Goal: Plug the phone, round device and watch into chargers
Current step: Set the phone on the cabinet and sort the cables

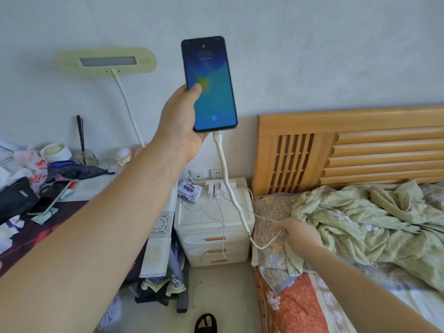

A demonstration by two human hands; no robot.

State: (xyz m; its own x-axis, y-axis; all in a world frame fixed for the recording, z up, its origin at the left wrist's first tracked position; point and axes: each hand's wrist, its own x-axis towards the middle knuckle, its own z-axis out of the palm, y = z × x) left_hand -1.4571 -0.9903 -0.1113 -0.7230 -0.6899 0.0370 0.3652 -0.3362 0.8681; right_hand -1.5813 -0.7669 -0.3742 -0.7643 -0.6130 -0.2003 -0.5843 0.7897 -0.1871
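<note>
**Bedside tally**

Three phones: one lit phone (pixel 211 87), plus a near dark phone (pixel 40 205) and a far dark phone (pixel 60 188) on the worktop (pixel 96 188). Two grips: left grip (pixel 179 126), right grip (pixel 300 233). One thick white cable (pixel 225 174). Two wall sockets (pixel 217 174). One cabinet (pixel 192 219) with three drawer handles (pixel 215 238). One lamp (pixel 107 60). One wooden headboard (pixel 360 121).

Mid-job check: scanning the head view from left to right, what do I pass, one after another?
From the left: black bag → yellow lamp → phone, plugged in and held by the left hand → right hand gripping the cable.
</note>
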